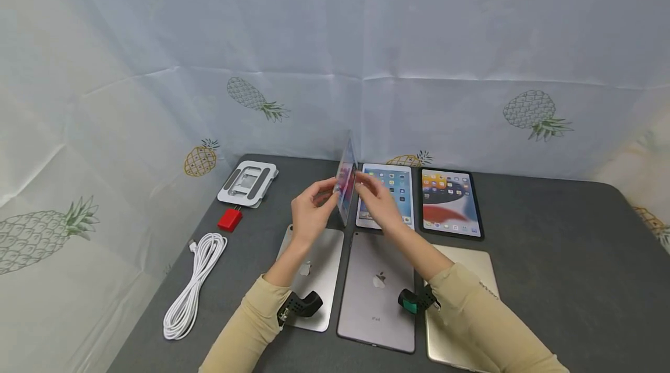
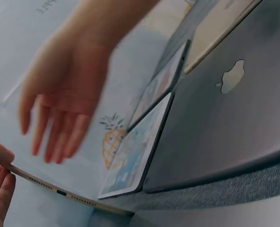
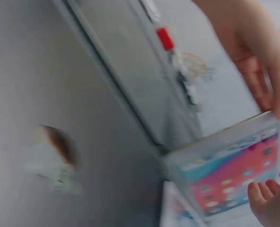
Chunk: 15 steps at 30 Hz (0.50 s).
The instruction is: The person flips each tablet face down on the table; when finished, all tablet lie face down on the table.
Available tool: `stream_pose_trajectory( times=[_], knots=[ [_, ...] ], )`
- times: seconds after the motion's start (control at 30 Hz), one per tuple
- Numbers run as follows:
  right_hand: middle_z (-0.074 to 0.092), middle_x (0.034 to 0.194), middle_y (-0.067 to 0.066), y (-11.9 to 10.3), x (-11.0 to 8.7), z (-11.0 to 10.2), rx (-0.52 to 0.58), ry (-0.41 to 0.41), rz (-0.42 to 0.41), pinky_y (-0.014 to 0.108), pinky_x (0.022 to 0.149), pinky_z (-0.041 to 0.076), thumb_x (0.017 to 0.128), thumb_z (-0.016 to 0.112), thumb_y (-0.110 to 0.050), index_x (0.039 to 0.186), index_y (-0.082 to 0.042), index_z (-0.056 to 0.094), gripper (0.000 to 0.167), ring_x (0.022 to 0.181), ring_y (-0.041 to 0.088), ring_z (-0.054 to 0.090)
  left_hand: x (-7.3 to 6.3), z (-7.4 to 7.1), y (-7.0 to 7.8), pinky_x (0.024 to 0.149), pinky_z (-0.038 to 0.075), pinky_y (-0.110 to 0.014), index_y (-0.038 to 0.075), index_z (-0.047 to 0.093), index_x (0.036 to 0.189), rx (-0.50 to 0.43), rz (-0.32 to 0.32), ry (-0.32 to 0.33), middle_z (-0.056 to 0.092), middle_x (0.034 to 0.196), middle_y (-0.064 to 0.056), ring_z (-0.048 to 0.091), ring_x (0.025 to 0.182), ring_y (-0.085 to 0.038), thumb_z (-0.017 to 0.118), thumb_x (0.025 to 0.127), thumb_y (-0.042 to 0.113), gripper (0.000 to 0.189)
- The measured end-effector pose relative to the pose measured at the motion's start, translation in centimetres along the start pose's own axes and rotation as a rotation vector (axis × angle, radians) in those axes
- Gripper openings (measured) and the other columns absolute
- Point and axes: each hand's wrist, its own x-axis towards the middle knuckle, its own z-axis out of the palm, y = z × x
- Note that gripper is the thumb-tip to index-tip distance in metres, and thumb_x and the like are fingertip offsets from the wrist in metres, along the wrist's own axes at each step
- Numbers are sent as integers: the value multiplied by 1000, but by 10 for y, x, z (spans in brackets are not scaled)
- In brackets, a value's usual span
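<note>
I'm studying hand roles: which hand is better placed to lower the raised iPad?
Probably the left hand: it pinches the edge of the raised iPad, whereas the right hand is open, gripping nothing.

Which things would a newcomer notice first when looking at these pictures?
The eye would likely fall first on the raised tablet near the back edge of the table, pinched by the left hand, with the right hand beside its lit screen. Next comes the red charger at the left, between the silver stand and the coiled white cable.
</note>
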Motion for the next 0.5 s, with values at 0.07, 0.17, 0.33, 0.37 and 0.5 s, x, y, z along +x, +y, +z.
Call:
stream_pose_trajectory(
  times=[0.07,0.17,0.33,0.37,0.5],
  knots=[
    [49,144,7,-10,6,-5,-57,14,-49,50,107,37,101,51,-30,144,-15,47,46,133,26,44,-1,3,0,82,56,-43,-15,66,105,-5,10,-14,67,107,-28,66,98,-40,67,83,-14,22],
    [44,149,4,-21,15,-9,-120,-1,-68,52,108,35,100,53,-35,147,-20,43,50,137,24,40,-3,8,2,82,56,-41,-14,66,107,-9,9,-36,67,111,-26,66,100,-38,68,84,-11,23],
    [33,156,9,-27,28,-11,-132,-31,-30,53,110,33,100,54,-35,153,-19,32,59,142,26,31,-6,17,1,82,56,-46,-12,66,112,-16,4,-36,67,108,-26,65,99,-39,69,85,-8,27],
    [32,156,10,-26,29,-12,-130,-32,-18,53,110,32,100,54,-35,154,-19,31,61,142,27,30,-6,18,0,82,56,-47,-12,65,113,-20,0,-35,67,106,-26,65,99,-39,69,86,-7,28],
    [31,156,10,-24,31,-14,-128,-39,6,51,110,33,99,55,-34,155,-19,27,64,142,27,32,-9,25,-18,82,56,-44,-5,66,117,-20,-40,-29,68,105,-22,65,99,-35,71,87,-1,31]
  ],
)
